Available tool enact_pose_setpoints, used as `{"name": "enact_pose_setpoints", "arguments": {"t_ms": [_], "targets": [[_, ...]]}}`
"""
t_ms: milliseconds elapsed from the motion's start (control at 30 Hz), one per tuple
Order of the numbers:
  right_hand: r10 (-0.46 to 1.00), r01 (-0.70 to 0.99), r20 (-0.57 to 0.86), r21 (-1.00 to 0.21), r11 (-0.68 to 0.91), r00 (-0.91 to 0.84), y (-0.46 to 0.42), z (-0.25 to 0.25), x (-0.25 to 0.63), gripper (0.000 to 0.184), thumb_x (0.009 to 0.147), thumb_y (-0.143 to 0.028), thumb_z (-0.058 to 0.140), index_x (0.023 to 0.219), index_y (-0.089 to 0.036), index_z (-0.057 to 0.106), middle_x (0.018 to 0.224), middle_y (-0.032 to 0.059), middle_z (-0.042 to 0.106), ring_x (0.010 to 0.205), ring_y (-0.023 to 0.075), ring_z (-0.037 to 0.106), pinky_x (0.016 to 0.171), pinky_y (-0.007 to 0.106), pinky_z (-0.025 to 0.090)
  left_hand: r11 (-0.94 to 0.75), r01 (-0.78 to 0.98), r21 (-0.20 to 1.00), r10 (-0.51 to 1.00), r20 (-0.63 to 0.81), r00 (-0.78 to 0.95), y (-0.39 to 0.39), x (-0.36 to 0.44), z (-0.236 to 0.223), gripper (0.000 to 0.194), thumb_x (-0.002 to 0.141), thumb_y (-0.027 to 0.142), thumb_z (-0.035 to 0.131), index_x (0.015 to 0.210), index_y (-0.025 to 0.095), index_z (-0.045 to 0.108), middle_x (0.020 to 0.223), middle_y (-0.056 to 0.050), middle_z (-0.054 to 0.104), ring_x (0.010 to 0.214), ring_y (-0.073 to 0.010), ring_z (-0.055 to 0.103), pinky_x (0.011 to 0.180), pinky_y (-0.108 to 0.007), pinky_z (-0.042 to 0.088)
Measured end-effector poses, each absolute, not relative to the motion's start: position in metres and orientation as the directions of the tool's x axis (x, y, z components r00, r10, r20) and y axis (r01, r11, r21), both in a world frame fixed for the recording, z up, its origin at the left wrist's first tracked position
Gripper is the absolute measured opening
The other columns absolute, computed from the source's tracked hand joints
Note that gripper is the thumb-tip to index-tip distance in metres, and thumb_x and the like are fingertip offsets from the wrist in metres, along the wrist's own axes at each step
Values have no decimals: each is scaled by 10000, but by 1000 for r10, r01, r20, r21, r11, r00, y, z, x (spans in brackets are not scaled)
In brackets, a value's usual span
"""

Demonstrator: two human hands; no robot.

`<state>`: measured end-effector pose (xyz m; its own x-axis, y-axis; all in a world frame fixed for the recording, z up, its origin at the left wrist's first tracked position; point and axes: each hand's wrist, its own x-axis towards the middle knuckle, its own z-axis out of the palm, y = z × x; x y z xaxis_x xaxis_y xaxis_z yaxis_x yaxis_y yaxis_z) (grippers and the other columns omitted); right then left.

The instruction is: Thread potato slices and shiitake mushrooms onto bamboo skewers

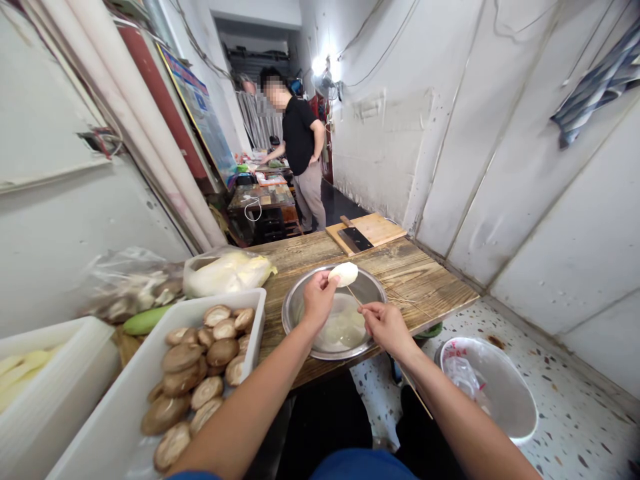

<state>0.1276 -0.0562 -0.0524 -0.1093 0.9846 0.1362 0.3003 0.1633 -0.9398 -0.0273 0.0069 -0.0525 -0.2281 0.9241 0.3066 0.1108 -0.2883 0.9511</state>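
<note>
1. L hand (320,297) pinches pale veg slice (345,273), ctr of frame, above steel bowl (295,303).
2. R hand (385,325) pinches thin skewer (354,295), tip at slice's lower edge; depth: can't tell.
3. Bowl near wooden table's (435,280) front edge, lower ctr; gap btwn it & chopping board (386,229) w/ cleaver (356,238), upper R of ctr.
4. Tub (261,317) of shiitakes (223,351), lower L, close to bowl.

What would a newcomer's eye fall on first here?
Likely the pale oval piece in the left hand, above the metal basin, with the right hand holding a thin stick to it. Next, the white tub of brown mushrooms at lower left and the cleaver on the board beyond the basin.
</note>
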Motion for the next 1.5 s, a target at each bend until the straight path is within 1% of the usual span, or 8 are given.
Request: {"name": "enact_pose_setpoints", "arguments": {"t_ms": [233, 400, 533, 667, 800, 1033, 1200, 1500], "targets": [[980, 348, 177, -916, 198, -91, -55, -54, 128, 259, 834, -284, 431, 743, -156, 636, 406, -56, 480, 316, 96, 401, 361, 205, 313, -292, 138, 946, 933, 314, -175, 5, -27, -52, 208, 753, 370, 616, 845, 183, 614, 803, -47, 693, 707, -169, 624, 668, -260, 455], [970, 410, 232, -880, 241, -71, -55, -54, 128, 237, 828, -262, 428, 715, -169, 615, 445, -30, 518, 383, 118, 457, 404, 211, 333, -253, 72, 965, 954, 261, -146, -1, -24, -48, 216, 727, 353, 647, 856, 181, 623, 830, -60, 708, 733, -178, 644, 665, -258, 460], [960, 464, 274, -846, 265, -48, -56, -50, 129, 222, 829, -249, 434, 676, -185, 581, 457, -22, 523, 416, 130, 473, 442, 218, 338, -197, 6, 980, 977, 196, -81, -10, -14, -40, 222, 696, 322, 669, 844, 160, 634, 755, -52, 699, 675, -160, 628, 626, -247, 453], [945, 506, 326, -811, 294, -28, -60, -46, 131, 225, 856, -262, 435, 681, -190, 557, 486, -20, 517, 460, 140, 489, 497, 230, 342, -56, -146, 988, 994, 41, -104, -14, -5, -31, 212, 648, 262, 689, 812, 139, 635, 738, -43, 679, 632, -123, 596, 581, -220, 435], [924, 521, 380, -778, 351, -54, -67, -46, 132, 230, 889, -277, 423, 733, -189, 566, 523, -23, 523, 501, 142, 506, 545, 234, 350, 100, -337, 936, 991, -124, -51, -13, -5, -27, 273, 633, 333, 702, 811, 137, 634, 680, -24, 648, 545, -91, 538, 509, -206, 389], [900, 502, 425, -760, 412, -95, -72, -49, 135, 260, 930, -279, 376, 757, -198, 552, 558, -27, 522, 534, 136, 530, 581, 226, 379, 59, -360, 931, 997, -73, -24, -11, -6, -23, 313, 576, 378, 744, 717, 119, 637, 611, -23, 613, 542, -93, 507, 467, -204, 330], [893, 512, 437, -746, 425, -104, -73, -51, 137, 267, 937, -287, 359, 767, -205, 548, 568, -20, 525, 539, 139, 532, 580, 228, 388, 120, -401, 908, 992, -127, 8, -12, -4, -17, 244, 572, 301, 736, 698, 123, 626, 610, -24, 607, 536, -101, 515, 438, -202, 304], [897, 562, 436, -725, 397, -72, -70, -47, 131, 275, 933, -289, 373, 715, -206, 520, 554, -21, 539, 526, 139, 542, 587, 231, 376, 182, -353, 918, 983, -164, 80, -12, -6, -11, 202, 571, 256, 726, 669, 119, 615, 605, -26, 597, 519, -94, 507, 448, -204, 315]]}}
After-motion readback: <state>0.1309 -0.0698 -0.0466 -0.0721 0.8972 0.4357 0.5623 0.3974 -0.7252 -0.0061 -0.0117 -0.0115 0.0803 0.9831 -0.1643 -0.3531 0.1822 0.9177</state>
